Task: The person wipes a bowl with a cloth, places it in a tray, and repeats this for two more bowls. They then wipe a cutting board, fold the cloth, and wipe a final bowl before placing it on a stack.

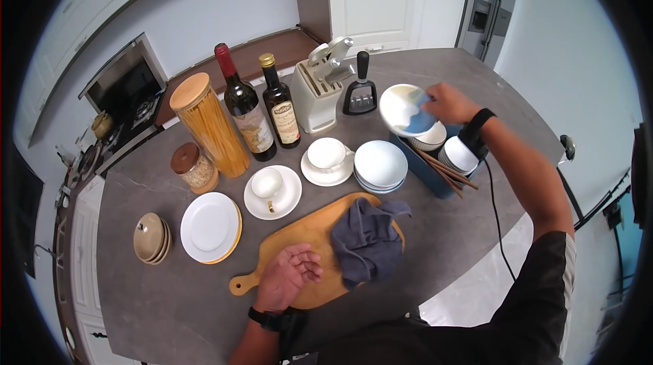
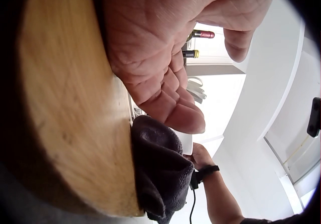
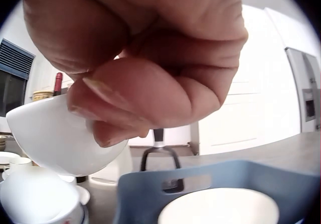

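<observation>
- Head view: the right hand [image 1: 451,103] has its grip pinched on the rim of a round white bowl with a blue and yellowish interior [image 1: 398,108], fingers bent.
- That bowl is raised above the grey counter [image 1: 224,310], near the far end of a rectangular blue plastic bin [image 1: 424,178]; the right wrist view shows it tilted.
- Inside the bin are round white bowls [image 1: 460,155] and slim brown sticks [image 1: 443,168], which reach over its near edge.
- Just beside the bin stands a stack of round pale-blue bowls [image 1: 381,162].
- The left hand [image 1: 289,278] is palm up over a tan wooden cutting board [image 1: 309,229], its grip loose, fingers slightly bent around nothing.
- A crumpled dark-grey cloth [image 1: 367,242] lies on the board, near the left fingers.
- Two white cups [image 1: 326,153] on saucers stand beyond the board, left of the pale-blue stack.
</observation>
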### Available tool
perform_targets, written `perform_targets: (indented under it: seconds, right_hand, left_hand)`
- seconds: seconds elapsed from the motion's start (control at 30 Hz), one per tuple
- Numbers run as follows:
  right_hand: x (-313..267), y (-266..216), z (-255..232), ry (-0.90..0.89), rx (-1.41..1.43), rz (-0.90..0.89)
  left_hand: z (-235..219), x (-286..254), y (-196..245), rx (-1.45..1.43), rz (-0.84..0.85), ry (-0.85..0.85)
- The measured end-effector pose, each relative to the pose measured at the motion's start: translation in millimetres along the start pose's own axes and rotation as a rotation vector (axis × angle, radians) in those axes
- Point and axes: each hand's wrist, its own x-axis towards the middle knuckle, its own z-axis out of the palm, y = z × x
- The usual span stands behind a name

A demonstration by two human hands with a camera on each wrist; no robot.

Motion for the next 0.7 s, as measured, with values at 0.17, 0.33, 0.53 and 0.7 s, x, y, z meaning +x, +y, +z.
perform_targets:
  seconds: [0.17,0.33,0.53,0.7]
  right_hand:
    - [-4,48,-20,0.064,-0.111,0.245]
    - [6,136,2,0.037,-0.222,0.304]
    - [3,124,23,-0.005,-0.023,0.363]
    - [12,131,43,0.008,-0.012,0.414]
  left_hand:
    - [-1,0,0,0.003,0.013,0.002]
    - [3,-1,0,0.016,-0.026,0.044]
    - [5,3,5,-0.062,-0.016,0.042]
    - [7,3,5,-0.156,-0.04,0.055]
